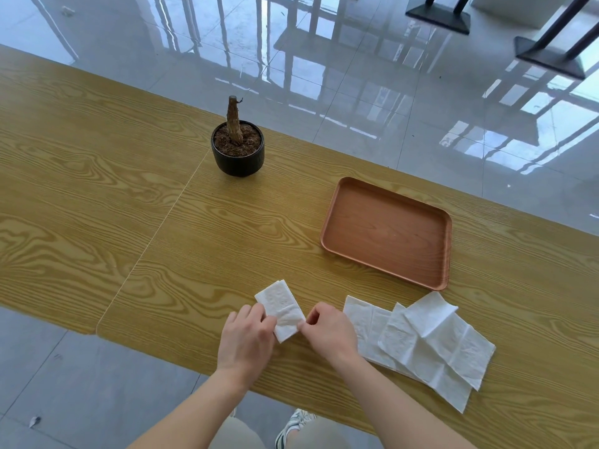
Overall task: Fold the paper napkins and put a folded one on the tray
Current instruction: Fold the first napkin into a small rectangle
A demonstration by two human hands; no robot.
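Note:
A white paper napkin, folded into a narrow strip, lies on the wooden table near its front edge. My left hand pinches the strip's near left side. My right hand pinches its near right edge with thumb and forefinger. To the right of my right hand lies a loose pile of unfolded white napkins, overlapping one another. A brown rectangular tray sits beyond the pile, further back on the right, with nothing on it.
A small black pot with soil and a bare stub of trunk stands at the back centre of the table. A seam runs diagonally across the tabletop left of my hands. Glossy tiled floor and dark table bases lie beyond the far edge.

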